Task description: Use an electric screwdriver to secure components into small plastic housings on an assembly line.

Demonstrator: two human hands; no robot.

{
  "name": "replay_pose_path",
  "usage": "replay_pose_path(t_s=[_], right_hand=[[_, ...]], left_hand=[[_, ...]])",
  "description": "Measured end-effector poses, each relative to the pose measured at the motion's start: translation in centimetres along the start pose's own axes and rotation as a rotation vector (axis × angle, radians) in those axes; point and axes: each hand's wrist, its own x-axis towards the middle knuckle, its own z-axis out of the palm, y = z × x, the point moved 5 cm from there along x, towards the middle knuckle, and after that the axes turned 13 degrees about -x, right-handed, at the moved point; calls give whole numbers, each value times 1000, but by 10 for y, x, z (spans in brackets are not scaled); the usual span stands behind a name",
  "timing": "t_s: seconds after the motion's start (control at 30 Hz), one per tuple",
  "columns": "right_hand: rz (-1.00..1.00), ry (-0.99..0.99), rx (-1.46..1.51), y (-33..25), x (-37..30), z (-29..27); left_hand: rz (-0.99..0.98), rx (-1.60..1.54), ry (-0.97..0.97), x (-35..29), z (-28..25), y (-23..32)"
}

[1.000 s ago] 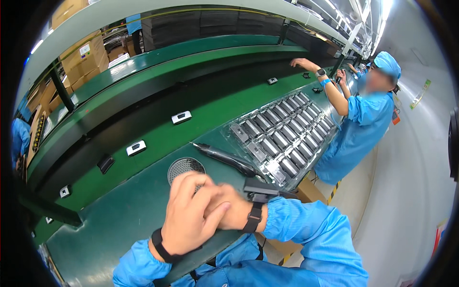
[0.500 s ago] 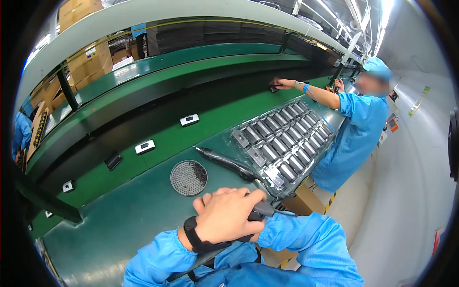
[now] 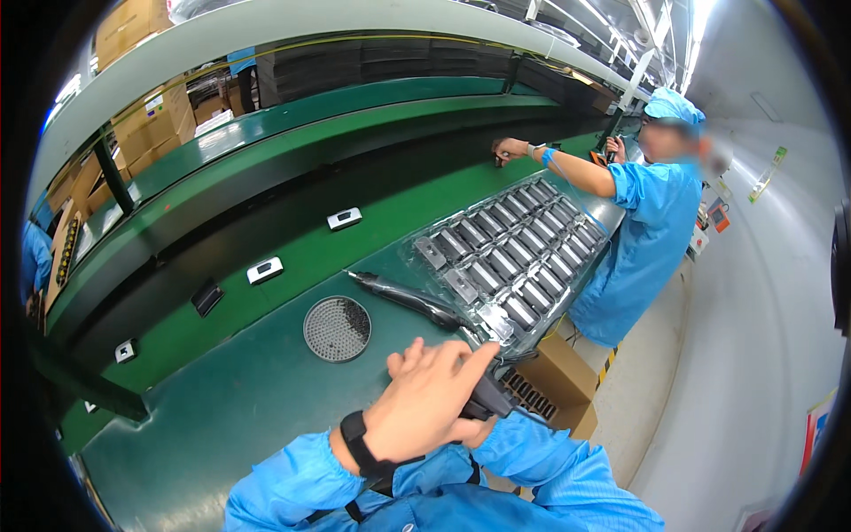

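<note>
Left hand (image 3: 427,401): fingers spread over a device; grip firmness unclear.
Right hand (image 3: 480,433): mostly hidden; cannot tell its hold.
Dark grey device (image 3: 495,395): between the hands; a loose hold could drop it.
Round dish (image 3: 320,330): just ahead; a forward knock might spill its tiny dark pieces (image 3: 355,321).

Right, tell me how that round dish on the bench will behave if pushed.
The round dish lies flat, so it would probably slide rather than tip. The small dark pieces gathered at one side look loose and might scatter.
</note>
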Motion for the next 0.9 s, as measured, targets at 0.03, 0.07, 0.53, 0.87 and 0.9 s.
replay_pose_path(t_s=[0.03, 0.07, 0.53, 0.87, 0.9], right_hand=[[-123, 18, -384, -9, 7, -8], [-241, 40, -775, -29, 16, -12], [-120, 534, -449, -118, 52, 2], [-78, 562, -712, -113, 63, 8], [-72, 566, -777, -115, 64, 10]], left_hand=[[5, -4, -6, -2, 1, 2], [99, 16, 125, -5, -5, 11], [100, -81, 385, -61, 27, -11], [-24, -304, 458, -70, 32, -30], [-29, -303, 464, -70, 30, -32]])
